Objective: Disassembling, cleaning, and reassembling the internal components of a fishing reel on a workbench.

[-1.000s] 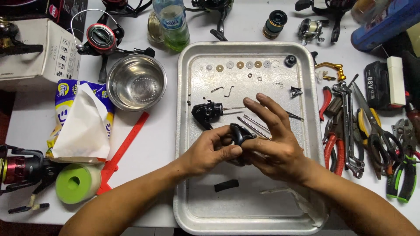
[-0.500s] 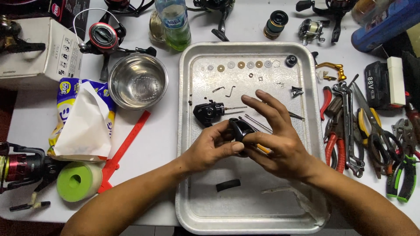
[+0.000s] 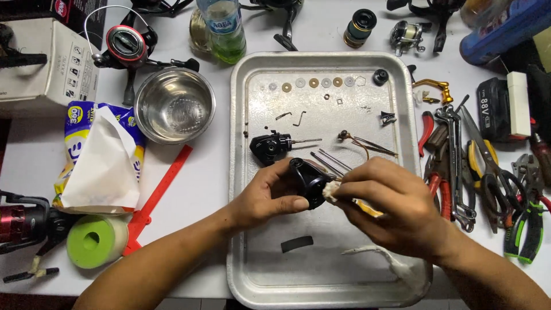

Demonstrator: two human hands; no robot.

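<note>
Sitting well left of the hands, a steel bowl (image 3: 174, 105) looks empty. Over the metal tray (image 3: 247, 229), the left hand (image 3: 270, 195) grips a black reel part (image 3: 309, 181); the right hand (image 3: 390, 204) pinches a whitish wad (image 3: 330, 191) against it. Beyond the fingers, the tray holds washers (image 3: 313, 82), pins (image 3: 330, 162) and another black part (image 3: 270, 147).

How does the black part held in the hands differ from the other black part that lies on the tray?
The held black part is off the metal tray, gripped by the left hand, while the right hand presses a whitish wad against it. The lying black part rests on the tray untouched, and a thin shaft sticks out of its side; the held one shows none. Both are black and alike in size.
</note>
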